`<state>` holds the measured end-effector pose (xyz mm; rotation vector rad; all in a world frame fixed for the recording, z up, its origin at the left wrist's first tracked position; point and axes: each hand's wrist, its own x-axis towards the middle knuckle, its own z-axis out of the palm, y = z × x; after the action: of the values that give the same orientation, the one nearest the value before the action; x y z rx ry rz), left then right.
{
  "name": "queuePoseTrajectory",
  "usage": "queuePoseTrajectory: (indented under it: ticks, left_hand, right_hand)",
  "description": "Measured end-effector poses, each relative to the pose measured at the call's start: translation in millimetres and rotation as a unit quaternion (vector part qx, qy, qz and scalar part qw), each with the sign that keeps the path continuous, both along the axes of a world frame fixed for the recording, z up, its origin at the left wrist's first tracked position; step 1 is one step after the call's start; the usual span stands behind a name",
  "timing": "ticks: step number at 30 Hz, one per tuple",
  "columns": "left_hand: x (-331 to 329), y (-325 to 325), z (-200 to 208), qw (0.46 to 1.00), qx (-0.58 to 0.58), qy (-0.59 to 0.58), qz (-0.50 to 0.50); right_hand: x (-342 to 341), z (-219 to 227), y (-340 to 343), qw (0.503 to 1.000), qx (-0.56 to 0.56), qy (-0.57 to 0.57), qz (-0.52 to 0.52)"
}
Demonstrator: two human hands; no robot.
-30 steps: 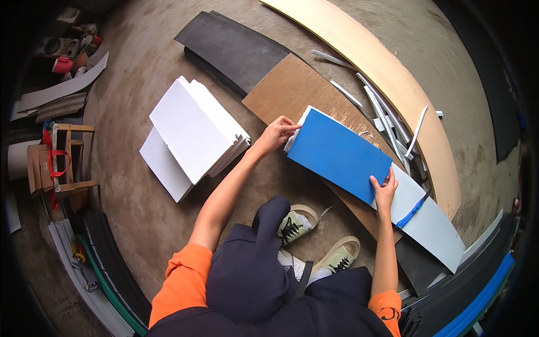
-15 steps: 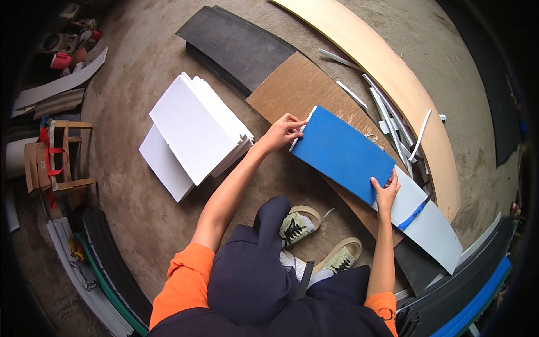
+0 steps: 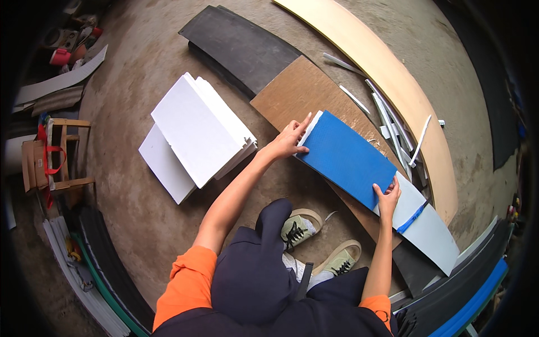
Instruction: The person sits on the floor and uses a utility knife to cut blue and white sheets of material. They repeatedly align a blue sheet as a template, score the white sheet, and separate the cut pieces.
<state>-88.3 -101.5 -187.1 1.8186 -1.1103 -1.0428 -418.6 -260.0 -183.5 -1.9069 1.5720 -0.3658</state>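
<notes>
A blue rectangular board (image 3: 348,154) lies on a brown wooden board (image 3: 297,84), with a white edge showing along its left end. My left hand (image 3: 290,139) grips that end, thumb on the blue face and index finger stretched along the white edge. At the opposite end, my right hand (image 3: 387,195) holds the board near its corner, thumb toward me and fingers round the edge. Just right of this hand, a slim blue tool with a dark tip, like a cutter knife (image 3: 411,219), rests on a pale grey sheet (image 3: 435,238).
Stacked white boards (image 3: 196,132) stand on the floor to the left. Black sheets (image 3: 241,50) lie under the wooden board. White offcut strips (image 3: 387,121) are scattered beside a long curved-looking tan panel (image 3: 393,67). At far left stands a wooden stool (image 3: 70,154).
My left hand has shifted its grip: the index finger now stretches along the white edge and the thumb lies on the blue face. More white edge shows. My right hand stays at its end.
</notes>
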Motion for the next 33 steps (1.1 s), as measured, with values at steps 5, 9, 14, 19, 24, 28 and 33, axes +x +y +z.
queuePoseTrajectory:
  ticks: [5,9,14,19,24,28,33]
  left_hand:
    - [6.9,0.4,-9.3,1.0,0.009,0.012,-0.017]
    - [13.9,-2.4,-10.2,0.998,0.024,0.034,-0.055]
    - [16.6,-2.0,-7.4,0.997,0.028,0.037,-0.066]
    - [19.3,-3.9,-0.5,0.993,0.042,-0.042,-0.107]
    - [12.7,-6.0,16.0,0.982,0.076,-0.129,-0.118]
    - [13.2,-2.6,13.5,0.984,0.068,-0.12,-0.115]
    - [14.0,-2.6,9.5,0.987,0.058,-0.101,-0.11]
  right_hand:
    - [2.0,-1.5,-1.7,1.0,-0.007,0.0,0.015]
    - [6.1,-0.9,-2.6,1.0,-0.007,0.011,0.025]
    - [7.2,-2.2,-1.7,0.999,-0.017,0.012,0.035]
    - [5.7,-6.0,-4.8,0.999,-0.017,0.006,0.043]
    - [5.2,-3.8,-3.7,0.999,-0.019,0.005,0.042]
    - [4.7,-2.5,-4.9,0.999,-0.013,0.004,0.049]
    - [3.3,-3.4,-5.5,0.999,-0.007,-0.002,0.05]
